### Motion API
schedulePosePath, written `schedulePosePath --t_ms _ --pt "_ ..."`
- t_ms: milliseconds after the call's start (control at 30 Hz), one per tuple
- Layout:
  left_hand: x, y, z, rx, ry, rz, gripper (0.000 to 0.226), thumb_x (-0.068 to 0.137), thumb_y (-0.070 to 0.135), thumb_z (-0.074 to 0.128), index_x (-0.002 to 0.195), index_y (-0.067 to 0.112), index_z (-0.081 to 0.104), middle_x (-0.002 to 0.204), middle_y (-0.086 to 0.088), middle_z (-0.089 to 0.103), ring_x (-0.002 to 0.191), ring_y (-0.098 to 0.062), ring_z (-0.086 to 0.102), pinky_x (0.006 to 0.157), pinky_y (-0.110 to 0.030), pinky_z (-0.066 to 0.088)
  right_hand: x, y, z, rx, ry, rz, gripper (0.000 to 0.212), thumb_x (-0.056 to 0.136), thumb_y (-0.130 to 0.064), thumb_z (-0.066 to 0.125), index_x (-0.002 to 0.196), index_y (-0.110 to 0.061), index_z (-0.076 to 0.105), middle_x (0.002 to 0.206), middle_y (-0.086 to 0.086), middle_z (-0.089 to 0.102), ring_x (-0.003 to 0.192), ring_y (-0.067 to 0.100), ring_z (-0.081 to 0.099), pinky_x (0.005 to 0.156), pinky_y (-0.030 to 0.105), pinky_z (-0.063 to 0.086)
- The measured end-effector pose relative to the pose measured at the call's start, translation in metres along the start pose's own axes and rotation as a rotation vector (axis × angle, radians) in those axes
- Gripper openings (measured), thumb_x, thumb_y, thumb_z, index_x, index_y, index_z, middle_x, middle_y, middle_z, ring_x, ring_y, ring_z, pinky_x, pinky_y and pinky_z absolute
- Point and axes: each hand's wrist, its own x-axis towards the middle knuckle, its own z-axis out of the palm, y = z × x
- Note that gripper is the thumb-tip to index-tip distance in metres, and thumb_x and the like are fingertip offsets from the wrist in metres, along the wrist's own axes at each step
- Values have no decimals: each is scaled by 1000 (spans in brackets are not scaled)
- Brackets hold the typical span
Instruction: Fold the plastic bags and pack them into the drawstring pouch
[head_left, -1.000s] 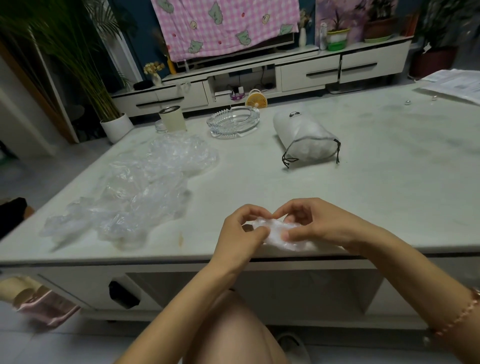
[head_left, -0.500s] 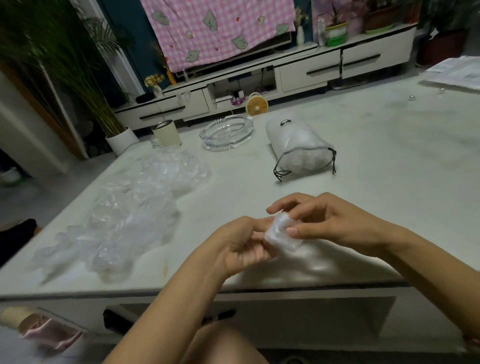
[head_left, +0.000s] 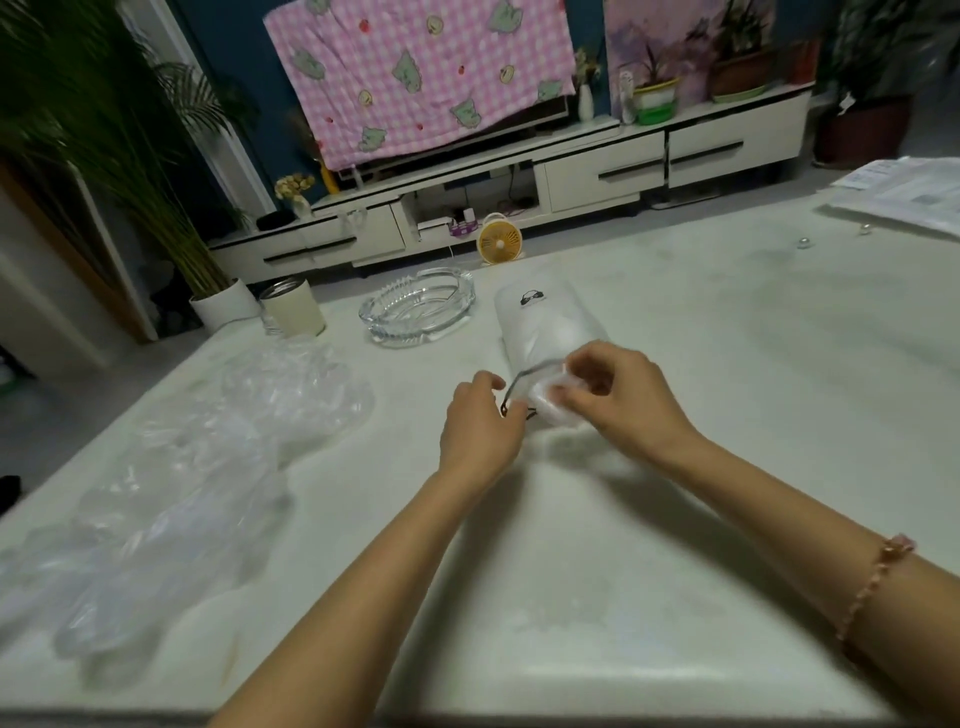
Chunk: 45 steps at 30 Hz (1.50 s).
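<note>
Head view: one white drawstring pouch (head_left: 545, 325) lies plump on its side on the desk (head_left: 727, 426), contents hidden. The left hand (head_left: 478, 431) keeps a tight grip on its corded mouth, and the right hand (head_left: 626, 402) has its grip on one folded plastic bag (head_left: 550, 402) at that opening, which both hands partly cover. One heap of loose clear bags (head_left: 208, 467) sprawls to the left; one glass ashtray (head_left: 418, 312) and one jar (head_left: 293, 310) stand behind it.

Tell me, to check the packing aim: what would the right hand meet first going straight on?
Probably the drawstring pouch, at its mouth; the right hand holds the folded bag there.
</note>
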Motion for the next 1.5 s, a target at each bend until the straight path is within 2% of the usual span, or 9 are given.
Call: schedulePosePath --t_ms 167,333,500,633,733,833,1067,1333,1500 --pt "12 -2 10 94 98 191 13 96 16 39 93 10 50 103 -10 52 95 -26 50 78 -34 37 -1 16 16 -110 0 -190 25 75 4 55 92 -6 71 84 -5 54 79 1 49 76 -1 34" --pt "9 -6 10 -28 55 412 33 95 6 38 122 3 54 129 -8 51 119 -16 46 96 -13 29 25 16 18 -599 325 -588 7 71 -5 54 74 -6 60 82 13 58 78 26 43 66 31 28" --pt "6 -6 6 -125 21 490 23 92 2 41 106 -4 60 106 -8 59 94 -3 49 84 1 29 43 20 35 -770 264 -552 32 61 4 61 85 -7 43 79 18 52 66 31 47 49 30 18" --pt "6 -23 4 70 -116 491 29 98 11 39 118 1 56 145 -10 40 131 -19 37 106 -22 28 46 21 50 -806 87 -335 46 41 15 76 72 -2 47 60 18 47 33 29 45 54 11 1" --pt "9 -40 -13 234 -112 506 32 94 22 36 106 3 59 141 -11 46 129 -25 43 101 -39 37 45 17 57 -907 -57 -260 43 54 1 78 86 -3 49 78 18 51 52 34 57 46 19 9" --pt "26 -79 -45 453 57 286 34 98 30 39 124 12 52 147 -10 37 139 -22 27 111 -43 22 39 18 59 -859 -124 -194 32 80 -18 56 107 -4 44 105 15 45 89 35 52 60 33 24" --pt "70 -134 -95 805 213 -236 44 99 38 40 127 4 45 134 -14 46 132 -32 31 107 -43 25 18 23 67 -726 -88 -300 39 69 -23 70 100 -2 62 92 18 56 78 38 55 68 42 44" --pt "81 -119 -104 619 595 36 16 93 8 44 81 3 54 80 -16 62 75 -35 55 69 -38 37 24 18 57 -491 215 -503 29 77 -17 39 87 -4 63 82 12 60 73 32 53 67 35 33" --pt "16 -79 -109 414 595 658 20 90 14 47 90 1 62 89 -16 69 83 -24 59 74 -29 44 28 -8 38 -220 193 -394 23 79 -14 43 89 -9 63 89 4 58 84 22 51 75 24 33"
